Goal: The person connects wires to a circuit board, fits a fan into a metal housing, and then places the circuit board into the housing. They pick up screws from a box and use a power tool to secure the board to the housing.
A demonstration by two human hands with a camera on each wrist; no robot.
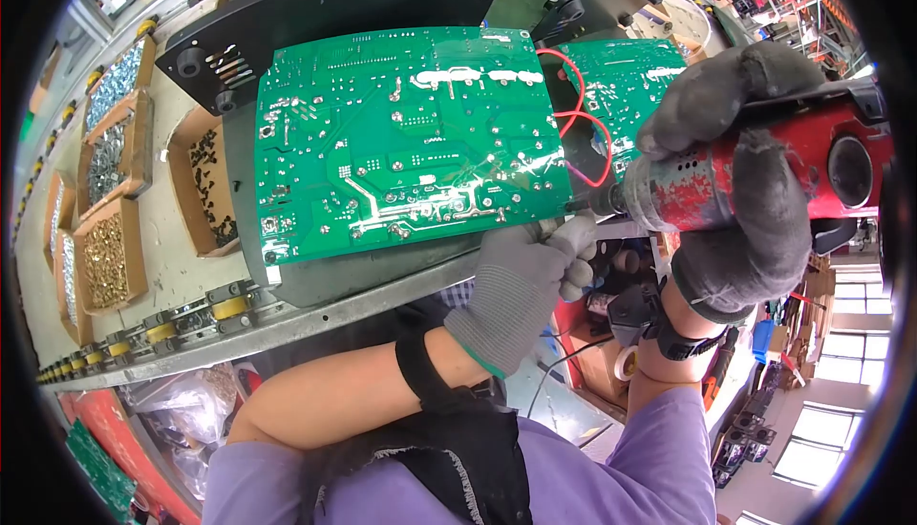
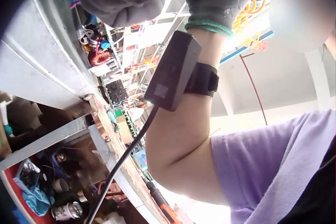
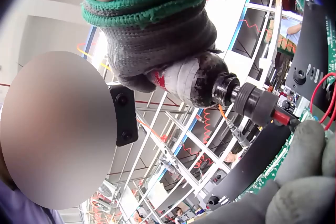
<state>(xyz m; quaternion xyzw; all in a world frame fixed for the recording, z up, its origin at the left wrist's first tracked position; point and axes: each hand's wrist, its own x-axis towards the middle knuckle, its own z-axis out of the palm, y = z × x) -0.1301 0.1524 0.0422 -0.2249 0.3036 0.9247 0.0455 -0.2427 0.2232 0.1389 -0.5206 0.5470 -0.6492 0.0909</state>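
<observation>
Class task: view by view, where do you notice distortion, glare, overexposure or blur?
Head view: fisheye curvature inside a dark round border, white glare streaks on the large green circuit board, windows overexposed; left wrist view: background beside the purple sleeve blown out white, smooth blurred oval at upper right; right wrist view: similar oval at left, bright overexposed patches behind the driver.

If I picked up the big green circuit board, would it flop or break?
The circuit board would probably stay stiff, since its face looks flat. It may be fragile: bare solder dots its surface. It might snag on the red wires looping beside its edge.
</observation>
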